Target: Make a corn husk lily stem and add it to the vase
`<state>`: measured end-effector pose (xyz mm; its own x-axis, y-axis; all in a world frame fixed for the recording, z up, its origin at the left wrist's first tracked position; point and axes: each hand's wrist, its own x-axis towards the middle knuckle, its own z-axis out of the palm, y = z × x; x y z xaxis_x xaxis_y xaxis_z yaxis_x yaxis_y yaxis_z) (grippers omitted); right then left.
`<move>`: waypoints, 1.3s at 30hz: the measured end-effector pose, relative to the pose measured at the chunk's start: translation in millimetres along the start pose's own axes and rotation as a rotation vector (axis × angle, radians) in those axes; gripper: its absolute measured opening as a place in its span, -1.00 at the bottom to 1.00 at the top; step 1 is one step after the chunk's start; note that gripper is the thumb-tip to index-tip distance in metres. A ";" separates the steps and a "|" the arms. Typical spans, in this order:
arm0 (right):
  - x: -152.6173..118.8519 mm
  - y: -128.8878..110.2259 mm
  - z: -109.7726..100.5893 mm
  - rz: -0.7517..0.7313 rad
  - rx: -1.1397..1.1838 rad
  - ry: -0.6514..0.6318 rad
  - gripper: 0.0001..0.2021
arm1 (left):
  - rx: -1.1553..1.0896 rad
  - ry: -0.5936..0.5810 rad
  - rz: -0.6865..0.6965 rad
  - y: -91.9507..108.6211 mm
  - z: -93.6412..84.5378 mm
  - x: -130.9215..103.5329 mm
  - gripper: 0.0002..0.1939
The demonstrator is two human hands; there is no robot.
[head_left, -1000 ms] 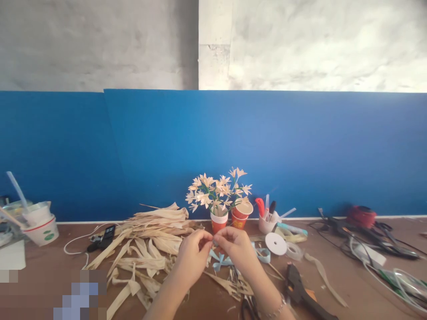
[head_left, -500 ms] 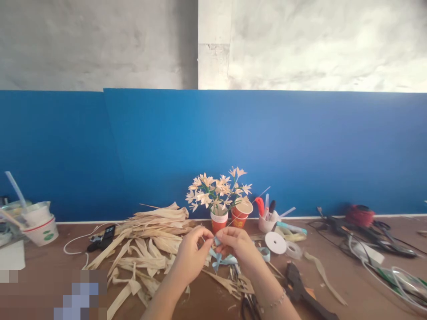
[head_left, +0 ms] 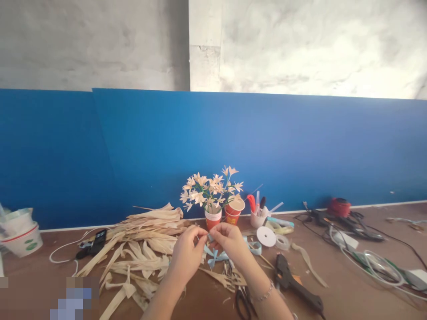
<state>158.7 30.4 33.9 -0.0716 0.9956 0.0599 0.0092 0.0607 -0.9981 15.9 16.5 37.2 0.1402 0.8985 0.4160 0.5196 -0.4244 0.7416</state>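
Observation:
My left hand (head_left: pixel 187 252) and my right hand (head_left: pixel 230 243) meet over the middle of the table, thumbs and fingertips pinched together. Between the fingertips shows a small bit of light blue ribbon (head_left: pixel 210 238); most of it is covered by the fingers. More light blue ribbon (head_left: pixel 213 259) lies looped on the table just beyond and below the hands. Right behind them, a bunch of cream flowers (head_left: pixel 208 189) on green stems stands in a stack of red-and-white paper cups (head_left: pixel 213 218). Black-handled scissors (head_left: pixel 243 304) lie by my right forearm.
Dried husk strips (head_left: pixel 133 258) spread over the left side. At the right lie a black glue gun (head_left: pixel 295 284), a white spool (head_left: pixel 266 236) and tangled cables (head_left: pixel 376 266). A second red cup (head_left: pixel 232 218) and a tool cup (head_left: pixel 257 220) stand before the blue partition (head_left: pixel 213 133).
The camera has turned slightly to the right, so the table things sit further left in view. Both hands stay together, pinching the ribbon, with only a slight shift of the fingers.

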 end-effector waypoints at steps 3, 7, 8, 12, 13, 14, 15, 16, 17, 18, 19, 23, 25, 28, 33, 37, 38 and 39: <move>-1.4 -3.5 -7.8 0.060 -0.001 -0.085 -0.64 | 0.028 -0.009 0.005 -2.0 1.9 0.3 -0.83; -10.4 -6.8 -31.2 0.059 -0.081 -0.177 -0.70 | 0.013 -0.007 -0.028 -10.3 0.4 3.6 -0.82; -12.8 -5.2 -39.1 0.051 -0.118 -0.156 -0.72 | 0.006 -0.016 -0.036 -12.6 -0.7 4.6 -0.82; -16.0 12.1 -70.1 0.057 -0.366 0.038 -0.75 | 0.018 -0.051 -0.052 -17.4 -5.9 6.8 -0.81; -15.1 17.4 -76.2 0.059 -0.450 0.097 -0.75 | 0.029 -0.058 -0.053 -17.2 -6.9 6.8 -0.80; -14.0 22.0 -81.3 0.060 -0.495 0.129 -0.75 | 0.040 -0.066 -0.055 -16.6 -7.8 6.7 -0.80; -13.0 25.4 -85.7 0.055 -0.534 0.161 -0.75 | 0.051 -0.075 -0.058 -15.8 -8.4 6.4 -0.80; -12.5 27.4 -89.6 0.049 -0.567 0.192 -0.75 | 0.059 -0.087 -0.061 -15.0 -8.9 6.2 -0.79; -12.7 27.9 -93.4 0.041 -0.599 0.217 -0.75 | 0.065 -0.098 -0.064 -14.3 -9.2 6.0 -0.79; -13.9 27.0 -97.6 0.033 -0.638 0.247 -0.75 | 0.070 -0.107 -0.065 -13.9 -9.3 6.0 -0.79; -16.3 25.1 -102.5 0.024 -0.674 0.277 -0.76 | 0.074 -0.115 -0.069 -13.8 -9.2 6.0 -0.79; -38.1 17.1 -129.7 0.114 -0.980 0.403 -0.79 | 0.080 -0.138 -0.078 -16.1 -6.0 6.4 -0.79; -54.3 19.1 -143.5 0.238 -1.240 0.371 -0.76 | 0.080 -0.149 -0.078 -17.2 -2.7 6.0 -0.78; -77.1 31.1 -154.4 0.390 -1.471 0.255 -0.74 | 0.078 -0.156 -0.098 -16.4 3.4 3.6 -0.79; -93.1 54.2 -151.9 0.432 -1.530 0.235 -0.65 | 0.090 -0.170 -0.109 -8.9 11.7 -1.5 -0.79; -90.9 59.2 -161.3 0.291 -1.410 0.275 -0.74 | 0.097 -0.176 -0.109 -4.3 15.0 -3.7 -0.80; -89.9 58.4 -165.7 0.266 -1.359 0.335 -0.76 | 0.096 -0.179 -0.108 -3.7 15.4 -4.0 -0.80; -89.0 57.1 -170.1 0.245 -1.295 0.404 -0.77 | 0.094 -0.182 -0.108 -3.2 15.7 -4.2 -0.79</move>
<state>335.3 -42.7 -26.1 0.3565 0.9280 0.1080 0.9084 -0.3172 -0.2723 26.9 15.8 24.8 0.2248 0.9472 0.2285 0.6148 -0.3199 0.7209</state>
